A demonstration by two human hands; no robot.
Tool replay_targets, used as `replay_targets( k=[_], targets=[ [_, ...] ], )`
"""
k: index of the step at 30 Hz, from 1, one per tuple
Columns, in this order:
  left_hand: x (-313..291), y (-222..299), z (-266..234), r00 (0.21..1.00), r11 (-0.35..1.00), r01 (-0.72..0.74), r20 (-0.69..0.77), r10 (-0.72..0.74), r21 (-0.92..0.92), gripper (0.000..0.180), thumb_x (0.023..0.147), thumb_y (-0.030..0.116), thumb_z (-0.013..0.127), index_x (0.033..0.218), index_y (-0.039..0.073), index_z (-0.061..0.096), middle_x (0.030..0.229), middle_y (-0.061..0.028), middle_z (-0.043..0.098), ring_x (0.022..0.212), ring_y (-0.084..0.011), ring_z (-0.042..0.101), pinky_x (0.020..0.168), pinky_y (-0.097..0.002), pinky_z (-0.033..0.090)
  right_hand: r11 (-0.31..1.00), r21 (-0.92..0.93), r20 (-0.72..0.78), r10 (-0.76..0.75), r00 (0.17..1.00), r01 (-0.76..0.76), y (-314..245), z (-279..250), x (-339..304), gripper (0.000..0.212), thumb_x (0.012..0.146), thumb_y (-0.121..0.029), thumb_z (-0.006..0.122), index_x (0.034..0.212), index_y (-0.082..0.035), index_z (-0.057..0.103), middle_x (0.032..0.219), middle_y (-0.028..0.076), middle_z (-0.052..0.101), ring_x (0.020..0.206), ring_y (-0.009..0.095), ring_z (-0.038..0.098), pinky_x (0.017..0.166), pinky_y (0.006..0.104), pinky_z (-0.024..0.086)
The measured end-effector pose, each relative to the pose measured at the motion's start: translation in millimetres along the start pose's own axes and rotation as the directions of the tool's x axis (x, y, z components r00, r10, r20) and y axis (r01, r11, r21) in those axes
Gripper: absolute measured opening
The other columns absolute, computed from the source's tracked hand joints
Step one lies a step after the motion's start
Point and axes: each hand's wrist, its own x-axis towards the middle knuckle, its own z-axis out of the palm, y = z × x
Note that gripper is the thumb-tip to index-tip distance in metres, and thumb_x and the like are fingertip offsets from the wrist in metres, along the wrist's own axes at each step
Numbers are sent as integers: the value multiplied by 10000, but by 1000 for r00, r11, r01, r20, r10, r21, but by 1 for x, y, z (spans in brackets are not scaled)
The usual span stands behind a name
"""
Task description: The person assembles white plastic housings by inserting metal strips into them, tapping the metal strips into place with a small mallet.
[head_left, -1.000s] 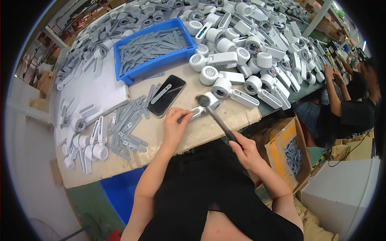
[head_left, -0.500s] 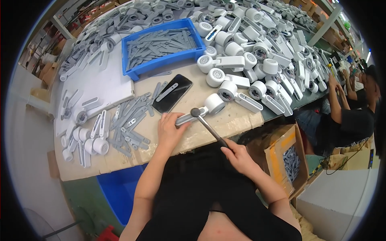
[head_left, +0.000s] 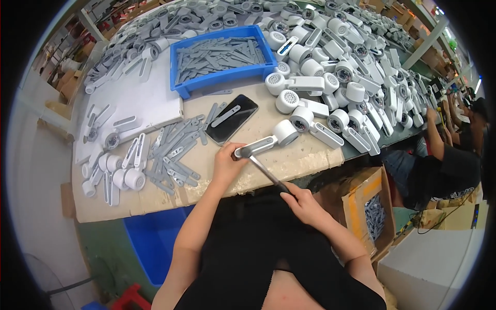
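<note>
On the table's front part lies a white handheld device point(head_left: 285, 133) with a round head and a long handle. My left hand point(head_left: 226, 166) has its fingers closed around the handle's near end. In my right hand point(head_left: 306, 205) is the grip of a hammer point(head_left: 265, 170) with a rounded metal head. The hammer head is over the handle's end, close to my left fingertips; whether it touches cannot be made out. Just beyond lies a black phone point(head_left: 238, 124) with a slim grey strip point(head_left: 226, 115) across it. A heap of grey strips point(head_left: 178, 142) spreads to the left.
A blue bin point(head_left: 227, 77) full of grey strips stands behind the phone. Many white devices point(head_left: 310, 82) are piled at the back and right, a few point(head_left: 120, 178) at left. A cardboard box point(head_left: 356, 201) stands below the edge, with a co-worker point(head_left: 439, 170) farther right.
The hammer head has shifted along the handle, away from the round head and toward my left fingers. My head view has turned slightly, so the table sits farther right.
</note>
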Motion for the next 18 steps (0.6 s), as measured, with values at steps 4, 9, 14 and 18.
replay_targets(
  k=[4, 9, 14, 18],
  targets=[
    [-1, -5, -1, 1000, 999, -26, 10, 25, 28, 256, 641, 114, 773, 824, 12, 625, 730, -62, 544, 616, -178, 524, 564, -283, 433, 992, 31, -52, -118, 992, 120, -16, 2, 1, 303, 913, -163, 525, 1161, 10, 516, 788, 236, 582, 750, 406, 589, 649, 377, 471],
    [-1, -4, 1, 999, 999, -33, -13, 33, -1, 304, 627, 141, 795, 878, 32, 663, 796, -82, 606, 701, -217, 582, 640, -304, 471, 993, -71, 125, 98, 987, -90, -7, 4, 12, 281, 915, -158, 520, 1144, 5, 523, 758, 234, 571, 737, 411, 588, 630, 378, 464],
    [1, -10, 0, 998, 992, 48, 32, -52, 113, 318, 618, 142, 809, 880, 26, 673, 837, -100, 657, 768, -199, 633, 696, -301, 498, 984, -49, 105, 176, 979, -171, -16, 6, 10, 258, 910, -155, 528, 1119, -5, 534, 797, 251, 579, 783, 429, 579, 649, 386, 470],
    [-3, -5, 0, 993, 993, -115, -27, 115, 25, 298, 620, 112, 799, 872, 29, 663, 795, -94, 615, 715, -204, 610, 638, -302, 485, 997, -66, 63, -22, 998, 27, -3, 11, 1, 311, 902, -150, 547, 1177, -9, 516, 879, 255, 602, 854, 413, 595, 708, 390, 484]
  ],
)
